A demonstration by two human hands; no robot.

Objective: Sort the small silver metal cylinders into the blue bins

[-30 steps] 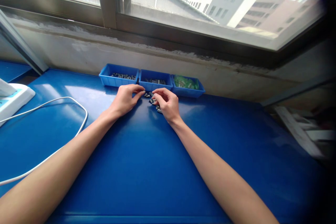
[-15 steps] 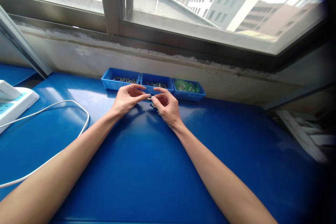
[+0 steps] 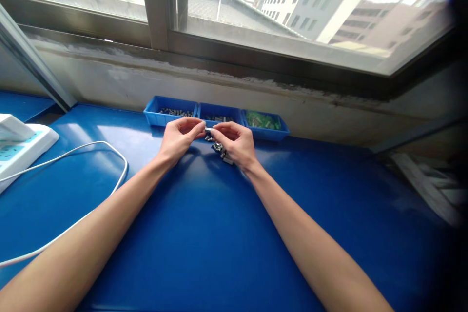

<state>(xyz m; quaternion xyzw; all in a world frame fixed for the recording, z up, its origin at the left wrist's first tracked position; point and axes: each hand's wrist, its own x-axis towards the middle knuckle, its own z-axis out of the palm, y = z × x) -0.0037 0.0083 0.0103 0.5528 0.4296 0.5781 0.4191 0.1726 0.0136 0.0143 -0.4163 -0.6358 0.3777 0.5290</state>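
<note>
- Piece [image 3: 208,129], small, pale on top and dark below, is up between the two hands, just over the table. I can't tell if it is one part or two put together.
- The left hand [image 3: 179,136] pinches one end with its thumb and fingertips. A second ago these tips were down low by the loose bits, apart from the other hand.
- The right hand [image 3: 236,141] has its thumb and finger on the other end, pinched too. Its lower fingers are curled, and I can't tell if they hide more bits.
- So both hands have come together on one thing. To me, that looks like picking up is done for this bit and close two-hand work is going on.
- The heap [image 3: 224,152] of little parts lies under and beside the right hand. More of it shows now than half a second ago.
- Just behind stand three blue bins in a row: the left bin [image 3: 161,119] and middle bin [image 3: 219,106] have small parts, and the right bin [image 3: 268,133] has green stuff with bits in it.
- Far to the left are a white cord [image 3: 126,163] and a power strip [image 3: 44,142].
</note>
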